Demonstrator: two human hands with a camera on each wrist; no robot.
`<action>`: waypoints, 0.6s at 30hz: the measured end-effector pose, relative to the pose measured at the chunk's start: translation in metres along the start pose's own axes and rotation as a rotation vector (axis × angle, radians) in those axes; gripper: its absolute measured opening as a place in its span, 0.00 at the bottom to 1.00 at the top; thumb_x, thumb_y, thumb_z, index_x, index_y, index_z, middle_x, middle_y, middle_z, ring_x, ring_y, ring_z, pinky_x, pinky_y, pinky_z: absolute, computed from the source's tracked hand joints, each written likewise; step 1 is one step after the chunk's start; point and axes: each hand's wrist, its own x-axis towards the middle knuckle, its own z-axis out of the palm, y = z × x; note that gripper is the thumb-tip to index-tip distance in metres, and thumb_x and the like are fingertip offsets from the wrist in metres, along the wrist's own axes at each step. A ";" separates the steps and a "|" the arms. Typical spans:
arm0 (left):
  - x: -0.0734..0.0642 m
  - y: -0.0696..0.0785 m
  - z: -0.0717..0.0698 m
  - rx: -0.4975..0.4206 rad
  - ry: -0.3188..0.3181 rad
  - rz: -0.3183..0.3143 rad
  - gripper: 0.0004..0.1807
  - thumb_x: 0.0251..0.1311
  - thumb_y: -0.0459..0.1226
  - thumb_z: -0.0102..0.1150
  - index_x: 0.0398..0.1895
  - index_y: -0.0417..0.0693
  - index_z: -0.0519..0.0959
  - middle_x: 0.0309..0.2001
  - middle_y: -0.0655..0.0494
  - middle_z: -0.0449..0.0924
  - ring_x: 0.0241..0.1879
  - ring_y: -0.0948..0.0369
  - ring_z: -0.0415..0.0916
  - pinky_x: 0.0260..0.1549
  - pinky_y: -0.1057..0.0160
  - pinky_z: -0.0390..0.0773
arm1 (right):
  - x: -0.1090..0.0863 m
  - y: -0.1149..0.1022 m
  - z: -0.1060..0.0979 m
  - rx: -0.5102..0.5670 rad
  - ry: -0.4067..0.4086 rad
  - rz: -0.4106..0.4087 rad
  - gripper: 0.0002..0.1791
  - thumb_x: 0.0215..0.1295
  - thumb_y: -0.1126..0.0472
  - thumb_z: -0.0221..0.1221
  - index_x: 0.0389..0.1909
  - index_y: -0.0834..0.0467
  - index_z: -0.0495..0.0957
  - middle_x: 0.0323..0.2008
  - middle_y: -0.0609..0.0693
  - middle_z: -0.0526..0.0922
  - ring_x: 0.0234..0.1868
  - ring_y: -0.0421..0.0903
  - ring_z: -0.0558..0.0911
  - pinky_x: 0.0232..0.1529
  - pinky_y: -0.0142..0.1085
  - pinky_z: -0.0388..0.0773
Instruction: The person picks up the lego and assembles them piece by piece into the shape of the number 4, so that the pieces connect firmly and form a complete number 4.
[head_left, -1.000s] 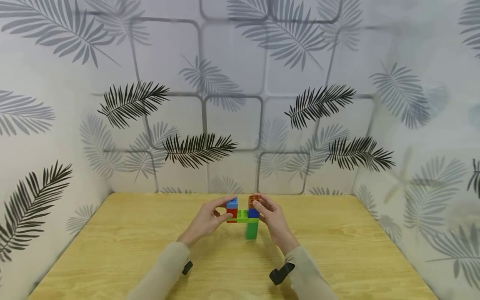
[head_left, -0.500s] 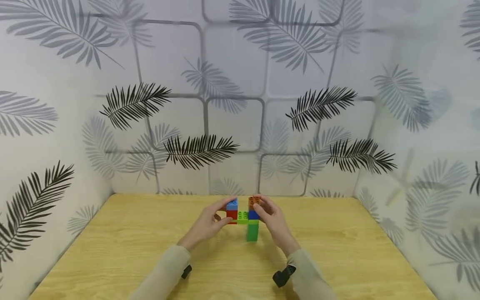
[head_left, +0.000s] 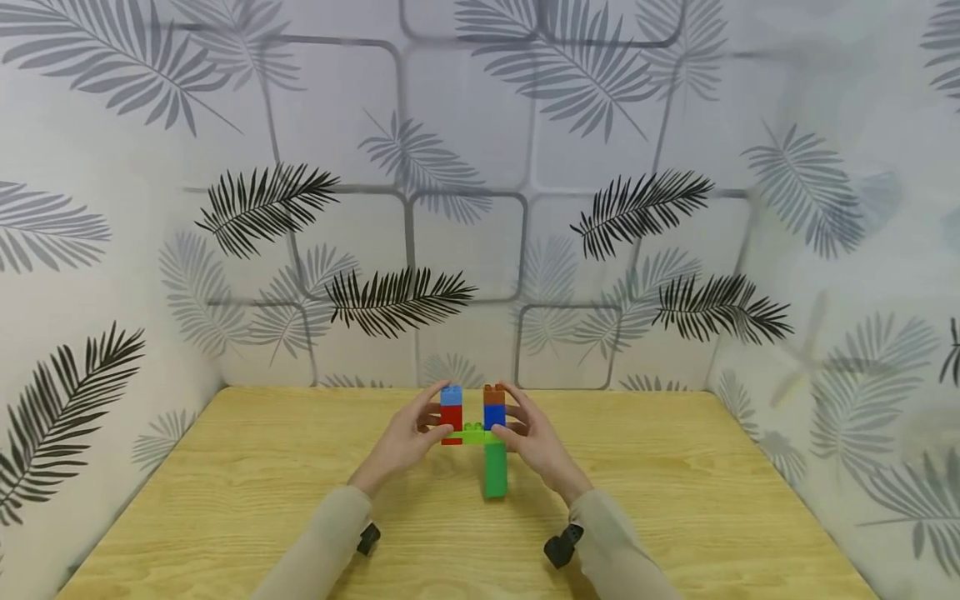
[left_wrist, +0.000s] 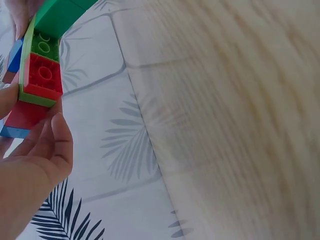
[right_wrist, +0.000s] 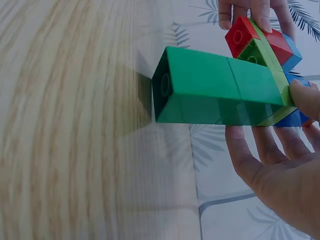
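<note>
Both hands hold one toy-brick build. A lime-green plate (head_left: 473, 436) bridges its two columns. The left column has a red brick (head_left: 452, 417) topped by a light blue brick (head_left: 451, 395), and a hollow red brick (left_wrist: 44, 75) under the plate. My left hand (head_left: 405, 440) pinches this column, thumb in front. The right column has a blue brick (head_left: 494, 416) below a brown brick (head_left: 493, 394), with green bricks (right_wrist: 215, 85) hanging down from the plate. My right hand (head_left: 542, 446) grips that side, thumb at the plate. The green end's open underside shows in the right wrist view.
A wood-grain table (head_left: 262, 500) spreads beneath the hands. Leaf-patterned sheeting (head_left: 465, 250) rises behind it and at both sides. Each wrist wears a small black camera, such as the right wrist camera (head_left: 564, 546).
The build has shifted slightly left and tilted, so its top studs show less and the green bricks show longer. My right thumb has moved from the brown brick down to the plate.
</note>
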 end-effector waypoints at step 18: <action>0.011 -0.011 0.003 -0.041 0.013 -0.111 0.36 0.64 0.35 0.62 0.73 0.65 0.62 0.58 0.45 0.78 0.51 0.53 0.79 0.49 0.54 0.81 | 0.006 0.007 0.002 0.088 0.053 0.098 0.35 0.68 0.58 0.61 0.74 0.45 0.60 0.66 0.63 0.70 0.57 0.57 0.78 0.46 0.45 0.83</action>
